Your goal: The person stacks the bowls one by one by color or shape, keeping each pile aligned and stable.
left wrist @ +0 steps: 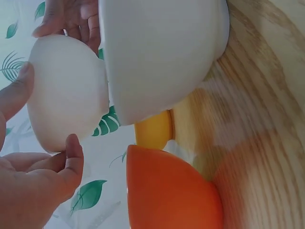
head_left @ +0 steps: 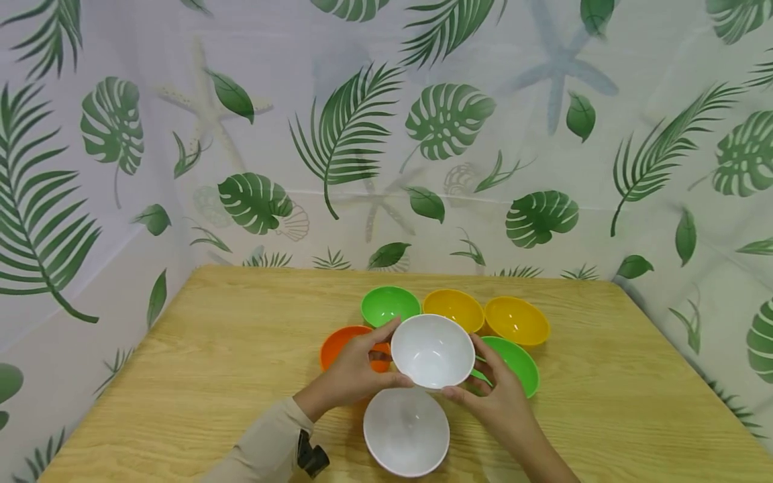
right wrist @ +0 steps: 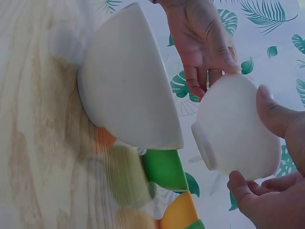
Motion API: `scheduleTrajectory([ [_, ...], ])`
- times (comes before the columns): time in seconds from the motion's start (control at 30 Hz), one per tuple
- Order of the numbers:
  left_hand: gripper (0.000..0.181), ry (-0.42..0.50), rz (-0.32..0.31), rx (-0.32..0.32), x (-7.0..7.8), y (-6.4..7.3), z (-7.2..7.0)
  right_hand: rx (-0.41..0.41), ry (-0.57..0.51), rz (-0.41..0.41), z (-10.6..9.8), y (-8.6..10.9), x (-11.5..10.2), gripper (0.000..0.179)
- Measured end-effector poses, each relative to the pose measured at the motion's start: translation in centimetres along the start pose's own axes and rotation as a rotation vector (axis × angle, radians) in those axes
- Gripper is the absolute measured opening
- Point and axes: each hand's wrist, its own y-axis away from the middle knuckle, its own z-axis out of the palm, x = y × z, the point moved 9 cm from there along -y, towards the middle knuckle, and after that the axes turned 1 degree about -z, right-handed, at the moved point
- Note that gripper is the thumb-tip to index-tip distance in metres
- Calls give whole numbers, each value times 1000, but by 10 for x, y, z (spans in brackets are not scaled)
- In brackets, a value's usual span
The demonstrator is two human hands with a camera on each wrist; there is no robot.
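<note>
A small white bowl [head_left: 432,352] is held up between both hands, its open side tilted toward the head camera. The left hand [head_left: 356,367] grips its left side with thumb and fingers. On the opposite side, the right hand [head_left: 500,397] pinches the bowl, thumb near the lower rim. Below stands a larger white bowl [head_left: 406,433] on the table, apart from the held one. Both wrist views show the held bowl [left wrist: 66,95] from outside, its foot ring [right wrist: 204,145] toward the large bowl [right wrist: 131,81].
An orange bowl [head_left: 337,347] sits behind the left hand, partly hidden. Farther back are a green bowl [head_left: 389,305] and two yellow bowls [head_left: 449,307], [head_left: 517,320]. Another green bowl [head_left: 516,365] lies behind the right hand. A patterned cloth [head_left: 374,134] hangs behind the wooden table [head_left: 241,335].
</note>
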Motion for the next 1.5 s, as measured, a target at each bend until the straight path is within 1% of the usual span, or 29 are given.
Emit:
scheduleTrajectory([
  [0.17,95,68,-75,-13,-6,1,-3,-28,-3,-54,2,2,-7,89],
  [0.3,91,110,-115,-23,-8,2,-3,-47,12,-86,3,4,-11,88],
  [0.4,89,154,-115,-41,-8,3,-2,-55,31,-95,3,6,-12,88],
  [0.57,94,258,-98,-93,-3,3,0,-43,84,-133,1,7,-16,87],
  [0.67,94,307,-86,-104,-1,3,-2,-41,92,-161,0,8,-19,88],
  [0.73,94,332,-93,-102,-2,3,-3,-48,84,-172,0,8,-20,88],
  [0.9,98,299,-116,-89,-4,7,-5,-85,68,-198,2,11,-24,86],
  [1.0,95,282,-108,-91,-3,10,-6,-124,59,-191,5,13,-24,86],
  [1.03,93,284,-108,-96,-3,11,-6,-135,56,-184,6,14,-24,86],
  [1.13,89,330,-131,-117,-5,15,-5,-162,34,-165,9,14,-21,85],
  [1.23,87,345,-164,-128,-9,20,-5,-181,16,-167,11,15,-19,85],
  [1.3,89,326,-172,-125,-11,24,-5,-199,3,-189,12,16,-20,84],
  [1.37,93,294,-161,-128,-11,27,-4,-214,10,-221,14,18,-21,82],
  [1.5,96,264,-129,-134,-11,35,-2,-231,56,-307,17,23,-25,81],
])
